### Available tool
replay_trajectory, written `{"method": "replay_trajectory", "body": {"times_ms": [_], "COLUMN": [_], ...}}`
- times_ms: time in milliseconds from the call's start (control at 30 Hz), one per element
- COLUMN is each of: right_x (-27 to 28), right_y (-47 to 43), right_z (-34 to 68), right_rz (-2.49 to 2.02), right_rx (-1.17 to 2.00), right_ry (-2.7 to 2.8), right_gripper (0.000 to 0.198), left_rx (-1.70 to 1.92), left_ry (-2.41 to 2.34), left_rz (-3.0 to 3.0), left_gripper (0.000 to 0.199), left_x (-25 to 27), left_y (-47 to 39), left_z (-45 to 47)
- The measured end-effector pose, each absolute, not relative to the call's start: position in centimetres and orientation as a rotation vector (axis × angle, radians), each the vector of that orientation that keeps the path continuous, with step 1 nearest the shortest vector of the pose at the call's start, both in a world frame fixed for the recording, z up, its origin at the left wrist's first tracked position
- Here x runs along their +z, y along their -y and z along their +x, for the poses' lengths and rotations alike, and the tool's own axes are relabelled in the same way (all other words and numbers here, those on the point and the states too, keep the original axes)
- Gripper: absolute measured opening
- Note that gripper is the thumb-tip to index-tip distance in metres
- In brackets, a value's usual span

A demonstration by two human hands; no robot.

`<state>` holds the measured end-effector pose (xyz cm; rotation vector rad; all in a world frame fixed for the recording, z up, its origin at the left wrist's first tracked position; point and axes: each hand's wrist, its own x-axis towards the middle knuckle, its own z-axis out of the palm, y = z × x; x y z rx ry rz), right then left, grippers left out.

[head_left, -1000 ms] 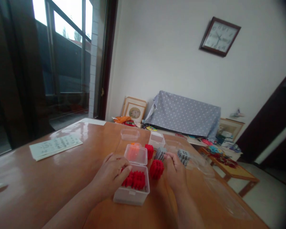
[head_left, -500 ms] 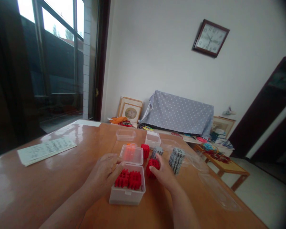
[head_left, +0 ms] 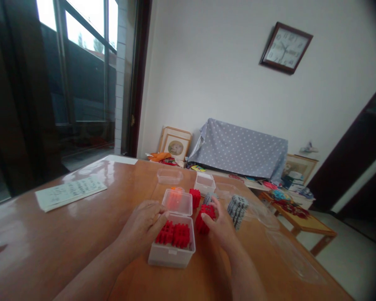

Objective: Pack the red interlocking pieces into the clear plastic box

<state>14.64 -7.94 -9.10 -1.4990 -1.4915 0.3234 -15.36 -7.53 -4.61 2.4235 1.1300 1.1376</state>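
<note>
Left hand [head_left: 142, 228] resting against left wall of clear plastic box [head_left: 172, 251], fingers curled at rim, thumb tip touching hinge corner by raised lid [head_left: 178, 202]; steadying the box rather than clamped on it. Position unchanged from half a second ago. Box at desk [head_left: 50, 246] centre, holding red toothed pieces [head_left: 174, 235], packed side by side.

Right hand [head_left: 221, 225] at 3 o'clock of box, grip closed around red toothed block [head_left: 204, 217], thumb on near face, fingers over far side. Half a second ago the same hand only touching this block from the near side; one second ago up at the grey block.

Grey block [head_left: 237, 210] standing alone at 2 o'clock of right hand, just beside the fingers, not touched. Second red block [head_left: 194, 197] at 12 o'clock of lid. Small clear boxes [head_left: 204, 183] beyond. Printed sheet [head_left: 70, 191] at 10 o'clock, well apart.
</note>
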Motion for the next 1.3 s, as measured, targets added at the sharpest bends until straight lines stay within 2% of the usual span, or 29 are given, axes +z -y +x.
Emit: {"method": "replay_trajectory", "body": {"times_ms": [200, 400, 567, 933, 1133, 1300], "right_x": [-5.3, -3.9, -3.9, -5.3, -5.3, -5.2], "right_y": [11.0, 12.8, 13.1, 12.1, 12.0, 12.5], "right_z": [10.9, 7.5, 6.3, 7.3, 9.1, 9.4], "right_rz": [-1.393, -1.432, -1.483, -1.439, -1.418, -1.39], "right_rx": [0.359, 0.275, 0.206, 0.241, 0.196, 0.28], "right_ry": [1.667, 1.94, 2.065, 2.092, 2.013, 1.989], "right_gripper": [0.073, 0.063, 0.053, 0.055, 0.027, 0.036], "left_rx": [1.12, 1.131, 1.121, 1.141, 1.133, 1.113], "left_ry": [-1.145, -1.178, -1.204, -1.165, -1.126, -1.088], "left_rz": [2.356, 2.312, 2.323, 2.369, 2.355, 2.339], "left_gripper": [0.028, 0.022, 0.02, 0.018, 0.019, 0.021], "left_x": [-4.6, -5.1, -5.0, -5.4, -5.2, -5.2], "left_y": [7.8, 7.6, 7.6, 7.6, 7.6, 7.9], "left_z": [-15.1, -15.1, -15.1, -15.1, -15.2, -15.2]}}
